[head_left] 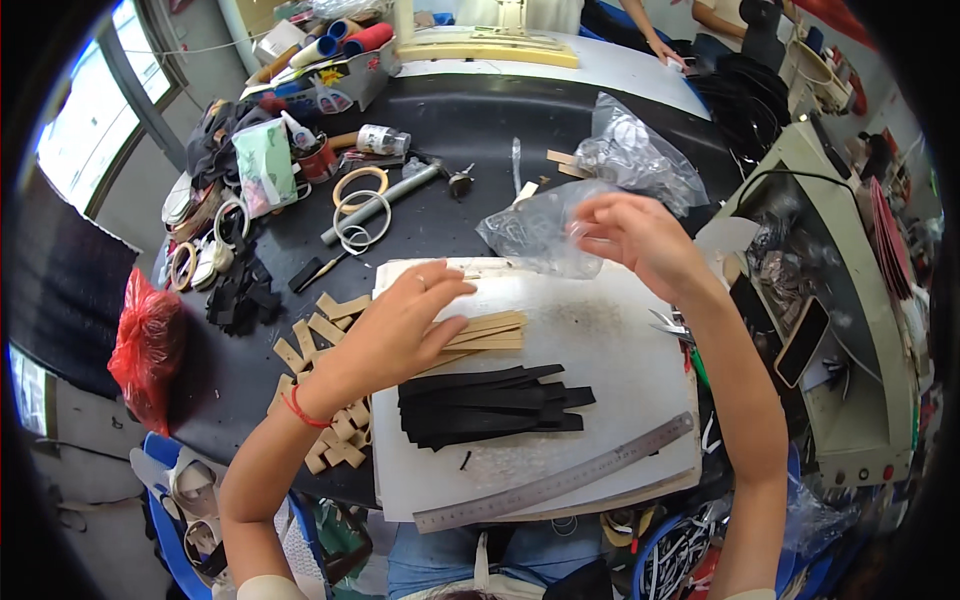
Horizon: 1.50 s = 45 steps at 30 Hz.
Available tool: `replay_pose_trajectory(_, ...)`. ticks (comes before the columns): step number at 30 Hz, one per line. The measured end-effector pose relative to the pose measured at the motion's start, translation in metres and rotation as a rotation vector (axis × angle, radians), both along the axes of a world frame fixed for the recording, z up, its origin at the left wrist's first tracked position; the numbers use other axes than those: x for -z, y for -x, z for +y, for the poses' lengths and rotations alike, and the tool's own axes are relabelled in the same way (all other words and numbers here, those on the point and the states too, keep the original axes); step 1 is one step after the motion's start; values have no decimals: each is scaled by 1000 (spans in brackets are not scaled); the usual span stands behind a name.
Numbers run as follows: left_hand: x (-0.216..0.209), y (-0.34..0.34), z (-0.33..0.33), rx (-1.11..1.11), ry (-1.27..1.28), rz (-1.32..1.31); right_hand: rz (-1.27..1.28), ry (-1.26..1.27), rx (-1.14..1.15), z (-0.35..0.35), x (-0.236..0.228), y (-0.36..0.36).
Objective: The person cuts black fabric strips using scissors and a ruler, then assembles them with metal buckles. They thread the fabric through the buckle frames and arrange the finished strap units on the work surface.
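Tan strips (495,330) lie in a bundle on a white cutting board. My left hand (405,325), with a ring and a red wrist cord, is over their left end, fingers stretched and thumb apart; whether it touches them I cannot tell. Beyond the board's far edge, my right hand (640,240) is raised beside a clear plastic bag (535,230). Its fingers are bent but apart, with nothing visible gripped in them; contact with the bag is unclear. Black strips (490,405) are stacked nearer me, and a steel ruler (560,480) lies slanted along the near side.
The white board (640,340) rests on a black table. Folded tan pieces (345,440) are heaped left of it, scissors (670,325) at its right edge. A grey tube (385,205), rings and a red bag (147,345) lie further left. A phone (802,342) sits right. Another person's hand (667,52) shows far back.
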<state>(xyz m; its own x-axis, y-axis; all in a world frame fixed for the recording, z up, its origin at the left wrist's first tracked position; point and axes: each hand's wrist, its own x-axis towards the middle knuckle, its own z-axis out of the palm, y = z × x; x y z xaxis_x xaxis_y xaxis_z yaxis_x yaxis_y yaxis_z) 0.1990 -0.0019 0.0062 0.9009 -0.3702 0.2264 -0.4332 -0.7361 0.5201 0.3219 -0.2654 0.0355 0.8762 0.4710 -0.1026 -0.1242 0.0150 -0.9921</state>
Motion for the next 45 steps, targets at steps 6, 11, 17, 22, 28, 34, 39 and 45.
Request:
replay_pose_trajectory(6,4,4,11,33,-1,209,-647,1339,-332,36,-5,-41)
replay_pose_trajectory(11,24,-10,9,179,8,151,-884,1441,-491,40,47,-70)
replay_pose_trajectory(17,10,-19,9,121,84,142,-552,1281,-117,53,40,-66)
replay_pose_trajectory(22,-1,8,-7,67,85,-3,-666,1376,-276,76,38,-41)
replay_pose_trajectory(28,-22,53,-22,123,-17,-75,-1058,1266,-149,81,84,-41)
replay_pose_trajectory(34,-8,70,-29,180,-26,-47,-827,1049,-58,47,52,-35)
replay_pose_trajectory(39,3,87,-36,199,-73,-80,-676,929,42,23,16,-32)
replay_pose_trajectory(45,28,79,-52,179,-220,-182,-641,734,192,-24,-35,64)
